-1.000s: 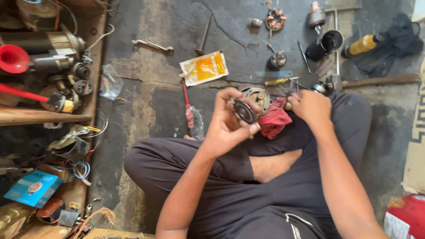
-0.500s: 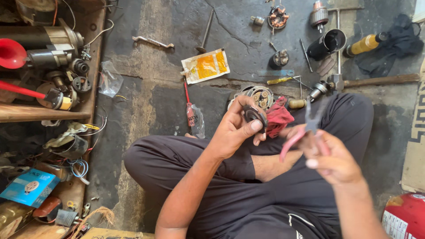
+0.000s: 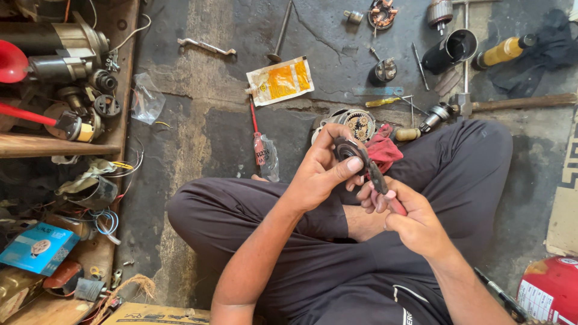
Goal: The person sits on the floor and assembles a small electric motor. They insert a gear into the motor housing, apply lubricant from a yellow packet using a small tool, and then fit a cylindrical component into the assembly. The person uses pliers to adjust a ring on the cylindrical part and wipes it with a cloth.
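I sit cross-legged on a stained concrete floor. My left hand [image 3: 322, 168] grips a small round dark metal part [image 3: 347, 148], thumb pressed on its face. My right hand [image 3: 409, 219] holds red-handled pliers [image 3: 381, 183], and their jaws reach up to the round part. Both hands meet above my lap. Just beyond them a red rag [image 3: 382, 150] lies on the floor beside a round geared motor plate [image 3: 356, 123].
A red screwdriver [image 3: 256, 135], an orange-and-white sachet [image 3: 280, 81], a wrench [image 3: 206, 46], a black cylinder housing [image 3: 450, 51] and a yellow bottle [image 3: 503, 51] lie on the floor ahead. Wooden shelves [image 3: 60, 147] with motor parts stand left. A red canister [image 3: 551, 292] sits at right.
My right hand left the red rag, picked up the red-handled pliers, and brought their jaws to the round part in my left hand. The left hand stayed almost still.
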